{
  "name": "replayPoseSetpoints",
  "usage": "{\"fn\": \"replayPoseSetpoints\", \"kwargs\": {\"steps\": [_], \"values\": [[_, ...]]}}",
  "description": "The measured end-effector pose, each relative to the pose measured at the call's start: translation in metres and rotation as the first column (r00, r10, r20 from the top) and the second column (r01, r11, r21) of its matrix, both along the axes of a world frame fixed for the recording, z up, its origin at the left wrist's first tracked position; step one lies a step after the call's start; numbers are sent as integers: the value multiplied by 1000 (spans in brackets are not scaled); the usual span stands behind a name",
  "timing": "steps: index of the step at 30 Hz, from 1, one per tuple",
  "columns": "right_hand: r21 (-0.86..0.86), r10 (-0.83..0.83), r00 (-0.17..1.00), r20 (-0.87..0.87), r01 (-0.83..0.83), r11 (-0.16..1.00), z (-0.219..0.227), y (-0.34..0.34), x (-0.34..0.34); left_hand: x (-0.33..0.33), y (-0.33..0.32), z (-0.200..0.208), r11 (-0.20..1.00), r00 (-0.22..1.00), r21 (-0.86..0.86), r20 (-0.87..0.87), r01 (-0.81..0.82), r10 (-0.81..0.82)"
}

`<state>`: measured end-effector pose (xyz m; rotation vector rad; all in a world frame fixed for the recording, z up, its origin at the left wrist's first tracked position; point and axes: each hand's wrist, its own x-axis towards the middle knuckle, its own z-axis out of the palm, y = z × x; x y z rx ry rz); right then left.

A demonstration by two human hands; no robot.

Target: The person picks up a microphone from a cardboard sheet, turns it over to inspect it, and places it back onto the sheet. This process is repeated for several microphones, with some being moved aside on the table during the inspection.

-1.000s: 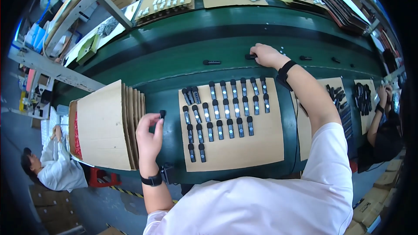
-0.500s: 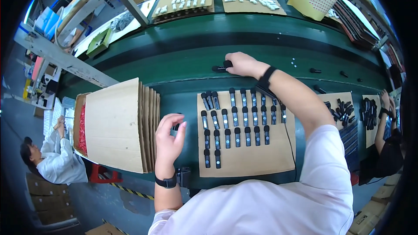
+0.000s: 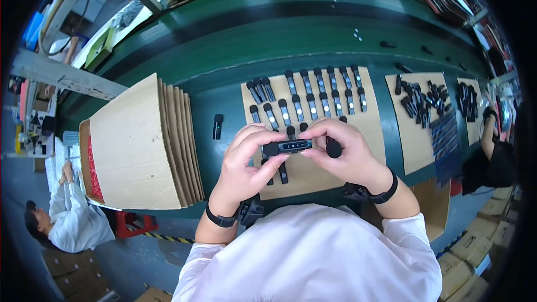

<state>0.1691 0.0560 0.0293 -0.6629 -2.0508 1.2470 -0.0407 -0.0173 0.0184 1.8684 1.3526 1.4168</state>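
A small black clip-on microphone (image 3: 295, 145) with a foam tip lies level between my hands, lit dots along its face. My left hand (image 3: 246, 162) pinches its foam end, and my right hand (image 3: 353, 154) has finger and thumb at the other end. Tucked in the right palm is a second microphone, of which only the round foam tip (image 3: 334, 148) shows clearly. Rows of similar microphones (image 3: 311, 106) rest on a cardboard sheet (image 3: 352, 159) beyond and beneath my hands, which hide part of the lower rows. One more microphone (image 3: 217, 127) lies alone to the left.
Upright cardboard sheets (image 3: 134, 145) lean beside a carton at the left. Piled microphones (image 3: 422, 100) cover another sheet at the right. Small white bits (image 3: 357, 34) and a few microphones lie on the green conveyor (image 3: 268, 39). People sit at left and right.
My right hand has come back from the conveyor with microphones and met my left hand over the sheet. The lone microphone at left is now uncovered. The view has tilted downward.
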Motion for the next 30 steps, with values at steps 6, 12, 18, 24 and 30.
{"fn": "replayPoseSetpoints", "kwargs": {"steps": [6,12,18,24,30], "values": [[-98,-128,985,-111,117,988,-9,-28,9,6,-1,-6,991,992,51,-26,128,-126],[-70,-119,989,-85,113,991,-17,-26,15,13,0,-10,989,989,67,-81,128,-123],[-88,-56,994,-98,48,995,-13,-18,18,20,-3,-13,991,994,114,-81,76,-67],[27,-37,981,-190,43,999,-19,-12,28,33,-11,0,986,989,-166,144,3,21],[160,-59,995,-77,71,985,-18,-14,43,32,3,-3,990,988,-3,-69,139,-139]]}}
